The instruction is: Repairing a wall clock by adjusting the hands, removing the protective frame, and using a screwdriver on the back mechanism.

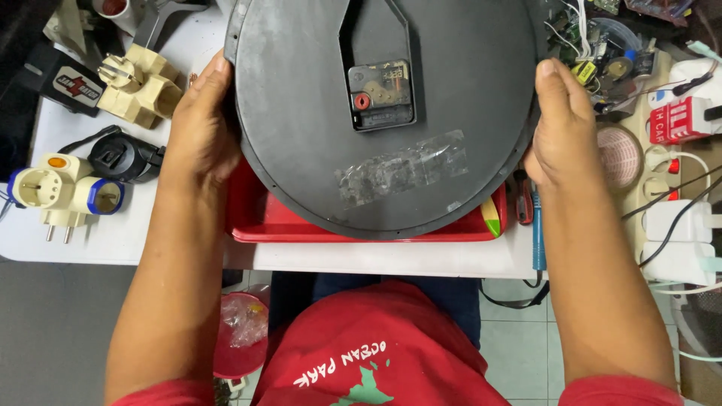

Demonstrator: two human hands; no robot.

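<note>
Below hands, clock back (301, 113), red tray (263, 222), plug adapters (64, 192)

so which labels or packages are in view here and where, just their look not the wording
Black box: far left of the table, red and white label on top.
Red-and-white label: on the white adapter at the right edge, white lettering on red.
Clear tape patch: on the black clock back, held by left hand and right hand.

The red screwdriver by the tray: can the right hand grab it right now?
Probably not yet. The right hand grips the clock edge, and the screwdriver lies partly under that hand. It would need to let go first.
</note>
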